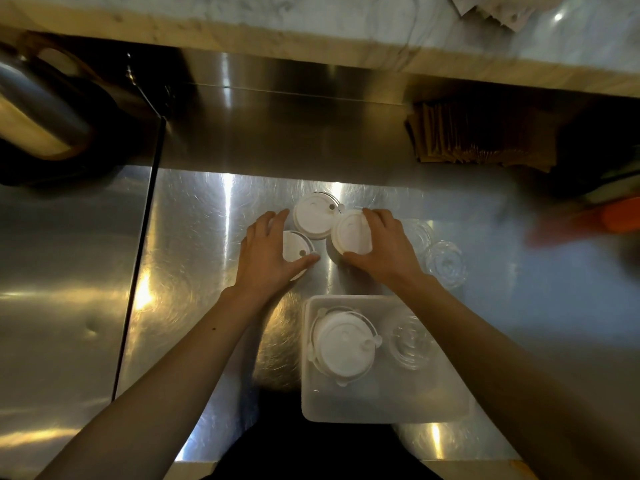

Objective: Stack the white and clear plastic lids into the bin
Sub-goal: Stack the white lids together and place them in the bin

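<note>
**Two hands on white lids, bin partly filled**

Forearms reach up from the bottom of the frame to the middle. Left hand (273,251): fingers (277,216) spread and curled over a white lid (294,245), thumb along its near edge, touching but not visibly lifting. Right hand (388,251) grips a second white lid (349,232) between thumb and fingers. A third white lid (313,214) lies just behind, touching it. Clear lids (445,263) sit to the right on the steel counter (194,237).

Lower centre, the bin (381,410) holds a white stack (343,344) beside a clear stack (410,342).

Risks, as I judge them: thin lids slide on polished steel (a loose pinch could skate one away), the touching lid may get dragged, and a lid set off-centre could tip the stack. Clear lids are easily overlooked in the glare.

No brand or writing is readable.
</note>
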